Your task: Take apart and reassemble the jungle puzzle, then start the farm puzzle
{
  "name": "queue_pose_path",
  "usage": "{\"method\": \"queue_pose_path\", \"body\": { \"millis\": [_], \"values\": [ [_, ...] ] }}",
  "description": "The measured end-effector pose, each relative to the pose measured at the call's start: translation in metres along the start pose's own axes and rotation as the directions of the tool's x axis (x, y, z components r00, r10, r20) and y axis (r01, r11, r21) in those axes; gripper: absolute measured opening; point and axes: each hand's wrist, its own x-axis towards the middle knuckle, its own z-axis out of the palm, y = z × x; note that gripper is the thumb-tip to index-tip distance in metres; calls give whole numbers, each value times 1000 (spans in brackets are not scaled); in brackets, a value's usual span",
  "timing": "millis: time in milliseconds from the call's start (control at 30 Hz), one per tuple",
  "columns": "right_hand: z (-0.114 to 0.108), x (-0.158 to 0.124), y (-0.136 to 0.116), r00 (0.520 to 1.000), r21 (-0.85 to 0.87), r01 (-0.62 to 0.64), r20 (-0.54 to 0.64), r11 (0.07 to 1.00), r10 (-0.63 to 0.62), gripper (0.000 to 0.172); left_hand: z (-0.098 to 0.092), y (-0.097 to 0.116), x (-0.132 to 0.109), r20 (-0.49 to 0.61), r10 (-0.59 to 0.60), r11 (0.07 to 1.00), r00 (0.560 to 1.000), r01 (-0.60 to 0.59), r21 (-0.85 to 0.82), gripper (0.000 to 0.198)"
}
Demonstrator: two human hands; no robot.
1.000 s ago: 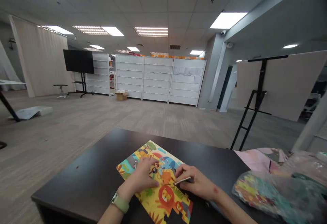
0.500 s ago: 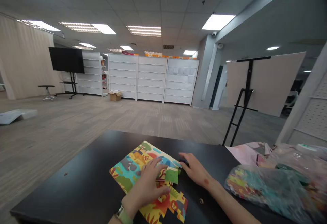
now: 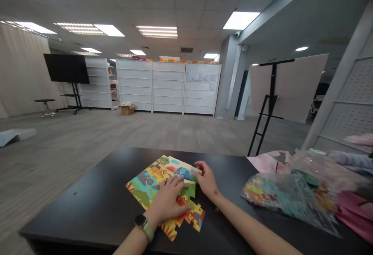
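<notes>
Head view: the left hand lies spread flat on the colourful jigsaw puzzle, fingertips just beside a green piece, while the right hand curls narrowly at the puzzle's far edge, a clear plastic bag off to its right.

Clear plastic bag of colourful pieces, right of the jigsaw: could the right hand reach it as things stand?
Probably yes: the right hand sits at the colourful cardboard jigsaw's edge, and nothing stands between it and the clear plastic bag on the black table.

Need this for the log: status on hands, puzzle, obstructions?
Left hand on jigsaw puzzle, beside green piece. Right hand at puzzle's far edge. Plastic bag off right, not in the way.
</notes>
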Motion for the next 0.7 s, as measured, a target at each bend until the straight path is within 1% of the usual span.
{"method": "queue_pose_path", "body": {
  "millis": [33,133,267,433,567,700],
  "values": [
    [1,-1,0,1000,-4,2,-17,1000,-2,29,0,0,0,-5,7,1000,1000,-7,5,62],
    [0,-2,-1,1000,-40,-13,-29,999,11,18,-1,1,-1,3,4,1000,1000,-4,3,56],
    [-6,1,2,996,-88,-84,-45,993,80,26,-5,8,0,-6,-20,1000,1000,20,19,55],
    [-12,2,3,991,-100,-128,-41,987,124,28,-8,16,2,-10,-48,997,999,48,53,52],
    [-13,1,3,989,-102,-148,-13,984,147,28,-8,16,2,11,-61,997,998,60,52,54],
    [-21,0,5,988,-106,-154,13,982,156,26,-6,13,4,43,-75,997,996,74,30,56]
  ]
}}
